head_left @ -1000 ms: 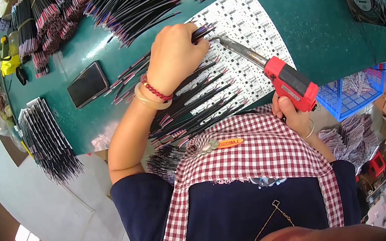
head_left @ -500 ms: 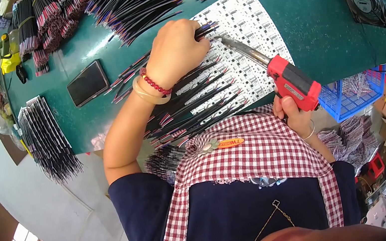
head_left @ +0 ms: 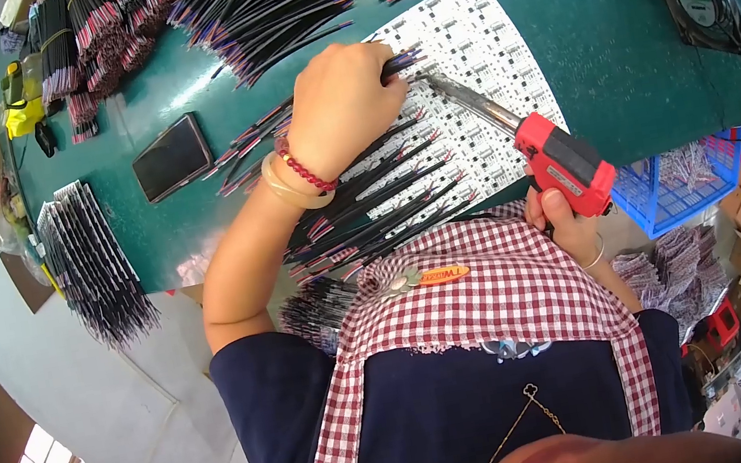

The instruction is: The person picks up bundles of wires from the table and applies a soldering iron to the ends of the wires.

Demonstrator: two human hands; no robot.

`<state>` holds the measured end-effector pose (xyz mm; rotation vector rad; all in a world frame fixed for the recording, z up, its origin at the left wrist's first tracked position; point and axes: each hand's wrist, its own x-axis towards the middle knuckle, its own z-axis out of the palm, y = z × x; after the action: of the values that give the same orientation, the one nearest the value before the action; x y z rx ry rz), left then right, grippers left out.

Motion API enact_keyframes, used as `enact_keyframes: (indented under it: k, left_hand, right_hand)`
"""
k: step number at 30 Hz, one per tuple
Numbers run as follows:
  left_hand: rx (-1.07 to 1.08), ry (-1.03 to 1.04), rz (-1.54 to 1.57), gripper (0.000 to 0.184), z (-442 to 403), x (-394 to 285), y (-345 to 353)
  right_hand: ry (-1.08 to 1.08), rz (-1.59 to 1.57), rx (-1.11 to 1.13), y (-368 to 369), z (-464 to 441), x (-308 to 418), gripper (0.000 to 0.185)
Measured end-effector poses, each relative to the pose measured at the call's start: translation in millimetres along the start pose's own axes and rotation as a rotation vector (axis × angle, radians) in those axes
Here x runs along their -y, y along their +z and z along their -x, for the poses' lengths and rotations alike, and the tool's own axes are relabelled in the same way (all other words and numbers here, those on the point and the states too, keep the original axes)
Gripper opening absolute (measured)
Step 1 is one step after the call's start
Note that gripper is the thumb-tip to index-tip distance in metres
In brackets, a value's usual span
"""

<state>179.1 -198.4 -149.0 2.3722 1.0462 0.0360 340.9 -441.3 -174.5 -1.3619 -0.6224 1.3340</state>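
My left hand (head_left: 344, 95) is closed around thin black cables (head_left: 404, 60), their coloured wire ends sticking out past my fingers over a sheet of white circuit boards (head_left: 499, 66). My right hand (head_left: 564, 218) grips the handle of a red and black soldering gun (head_left: 562, 157). The gun's metal tip points up and left, close to the cable ends; whether it touches them I cannot tell. More black cables (head_left: 382, 181) lie in rows across the lower left part of the sheet, partly hidden by my left wrist.
Piles of black cables (head_left: 258, 12) lie at the back of the green table (head_left: 610, 29). A phone (head_left: 172, 157) and finished-looking wired board strips (head_left: 93, 256) are at left. A fan (head_left: 696, 1) stands at right, above a blue basket (head_left: 675, 193).
My left hand has shifted very slightly, its wrist a little to the right. The soldering gun stays nearly in place, its tip still by the cable ends.
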Motion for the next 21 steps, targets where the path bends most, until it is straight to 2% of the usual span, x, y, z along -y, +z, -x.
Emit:
enact_keyframes:
  k: [1, 5, 7, 11, 16, 21]
  left_hand:
    - [-0.005, 0.004, -0.018, 0.017, 0.4, -1.0, -0.1]
    - [-0.02, 0.016, -0.046, 0.017, 2.3, -2.8, 0.3]
    - [-0.027, 0.017, -0.086, 0.016, 2.3, -6.7, 1.8]
    - [-0.028, 0.016, -0.11, 0.016, 2.2, -9.0, 0.9]
    - [-0.023, 0.016, -0.127, 0.016, 2.8, -8.8, 1.4]
    - [-0.018, 0.021, -0.137, 0.016, 3.8, -8.4, 0.7]
  right_hand:
    - [-0.008, 0.038, 0.013, -2.0, 0.5, -4.7, 0.042]
    - [-0.01, 0.174, 0.06, -6.7, 1.0, -8.7, 0.038]
    - [-0.066, 0.026, -0.005, -1.9, 2.0, -4.5, 0.034]
    - [-0.037, 0.022, -0.012, -4.3, 3.5, -4.0, 0.033]
    - [-0.032, 0.195, 0.048, -12.6, 4.0, -15.6, 0.041]
    - [-0.056, 0.046, -0.036, -3.8, 6.4, -5.0, 0.047]
